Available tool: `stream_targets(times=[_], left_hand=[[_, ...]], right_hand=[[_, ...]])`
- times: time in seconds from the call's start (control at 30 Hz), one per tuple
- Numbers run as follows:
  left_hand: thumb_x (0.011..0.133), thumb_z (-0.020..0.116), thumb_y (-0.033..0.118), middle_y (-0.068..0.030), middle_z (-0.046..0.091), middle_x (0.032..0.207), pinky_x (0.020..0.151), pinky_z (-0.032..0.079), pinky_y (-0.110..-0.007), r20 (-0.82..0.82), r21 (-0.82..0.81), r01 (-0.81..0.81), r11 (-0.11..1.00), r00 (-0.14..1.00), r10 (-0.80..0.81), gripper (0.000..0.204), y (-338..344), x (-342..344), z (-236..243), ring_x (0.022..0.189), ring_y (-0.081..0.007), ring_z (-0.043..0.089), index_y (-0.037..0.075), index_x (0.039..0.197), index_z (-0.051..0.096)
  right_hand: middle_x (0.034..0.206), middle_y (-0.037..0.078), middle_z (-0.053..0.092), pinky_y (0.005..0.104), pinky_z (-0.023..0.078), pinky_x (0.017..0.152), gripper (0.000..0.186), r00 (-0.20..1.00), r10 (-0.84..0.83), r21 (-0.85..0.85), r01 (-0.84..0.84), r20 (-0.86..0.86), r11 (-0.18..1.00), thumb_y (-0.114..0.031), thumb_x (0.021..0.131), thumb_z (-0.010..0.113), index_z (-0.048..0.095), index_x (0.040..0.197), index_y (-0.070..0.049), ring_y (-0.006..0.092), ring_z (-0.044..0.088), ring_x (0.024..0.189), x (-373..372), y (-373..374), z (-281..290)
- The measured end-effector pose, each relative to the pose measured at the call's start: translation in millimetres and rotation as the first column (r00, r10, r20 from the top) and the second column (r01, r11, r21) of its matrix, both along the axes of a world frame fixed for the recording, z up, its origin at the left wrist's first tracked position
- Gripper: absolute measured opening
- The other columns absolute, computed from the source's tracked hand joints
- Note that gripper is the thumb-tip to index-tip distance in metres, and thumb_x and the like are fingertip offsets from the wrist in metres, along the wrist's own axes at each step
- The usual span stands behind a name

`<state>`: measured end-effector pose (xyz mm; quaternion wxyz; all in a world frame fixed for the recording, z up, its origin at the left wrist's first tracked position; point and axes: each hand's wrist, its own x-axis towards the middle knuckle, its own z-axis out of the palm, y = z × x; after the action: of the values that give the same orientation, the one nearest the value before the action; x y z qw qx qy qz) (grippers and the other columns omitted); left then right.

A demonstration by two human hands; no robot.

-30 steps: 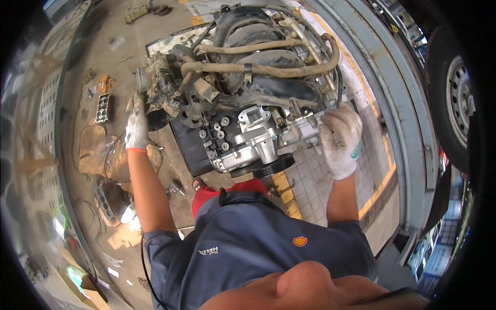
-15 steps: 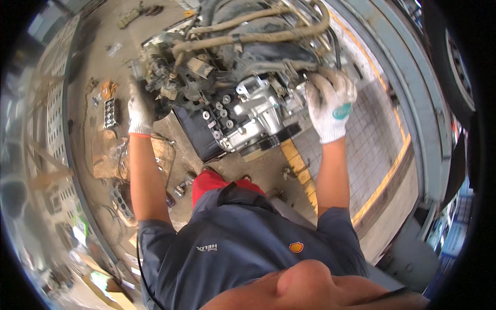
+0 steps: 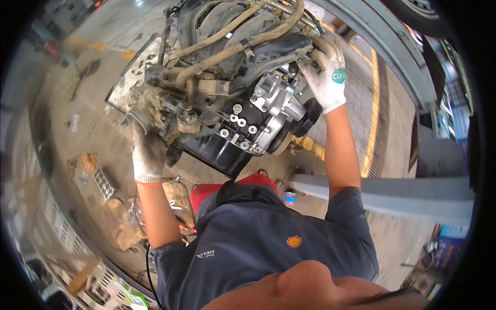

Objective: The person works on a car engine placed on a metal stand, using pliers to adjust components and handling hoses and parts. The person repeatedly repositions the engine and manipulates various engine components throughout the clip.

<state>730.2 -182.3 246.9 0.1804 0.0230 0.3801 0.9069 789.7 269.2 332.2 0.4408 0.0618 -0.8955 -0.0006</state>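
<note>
Dirty black intake (image 3: 279, 50) lies between both hands, just beyond the silver engine housing (image 3: 281, 101). Its long axis slants from lower left up to the right. One hand at each end, neither clearly nearer. Right hand (image 3: 326, 72): gloved, fingers half curled at the intake's right end, looks like contact, can't tell if it's a firm grip. Left hand (image 3: 149, 152): gloved, right at the round metal ring (image 3: 138, 120), fingers mostly hidden, can't tell how far closed or what it holds

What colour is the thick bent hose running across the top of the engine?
The thick bent hose looks dusty tan-brown; it shows best in the head view.
</note>
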Motion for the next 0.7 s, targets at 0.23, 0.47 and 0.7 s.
stream_targets(times=[0.23, 0.47, 0.7], left_hand=[[0.109, 0.057, 0.060, -0.0139, 0.060, 0.152, 0.106, 0.057, -0.063, 0.097, 0.000, 0.190, 0.982, 0.977, -0.189, 0.068, -40, -19, -27, 0.131, -0.0370, 0.066, 0.013, 0.157, 0.049], [0.112, 0.060, 0.047, -0.0187, 0.063, 0.148, 0.111, 0.052, -0.040, -0.289, -0.753, -0.166, 0.637, 0.953, -0.093, 0.069, -81, -51, -59, 0.131, -0.0265, 0.064, 0.000, 0.161, 0.047], [0.111, 0.059, 0.052, -0.0207, 0.040, 0.171, 0.126, 0.036, -0.046, -0.556, -0.637, -0.332, 0.696, 0.823, -0.116, 0.082, -72, -67, -44, 0.155, -0.0326, 0.042, 0.003, 0.171, 0.031]], right_hand=[[0.125, 0.010, 0.073, 0.0509, 0.048, 0.110, 0.041, 0.872, -0.473, 0.145, 0.456, 0.126, 0.878, -0.041, 0.085, 0.084, 0.078, 0.110, -0.009, 0.0367, 0.066, 0.121, 18, -47, 16], [0.120, 0.014, 0.077, 0.0468, 0.050, 0.103, 0.040, 0.590, -0.711, 0.142, 0.723, 0.382, 0.676, -0.041, 0.091, 0.078, 0.075, 0.118, -0.012, 0.0328, 0.071, 0.118, 2, -77, 23], [0.113, 0.012, 0.077, 0.0458, 0.049, 0.101, 0.043, 0.578, -0.721, 0.143, 0.734, 0.382, 0.664, -0.044, 0.088, 0.077, 0.074, 0.114, -0.010, 0.0312, 0.071, 0.113, -2, -83, 23]])
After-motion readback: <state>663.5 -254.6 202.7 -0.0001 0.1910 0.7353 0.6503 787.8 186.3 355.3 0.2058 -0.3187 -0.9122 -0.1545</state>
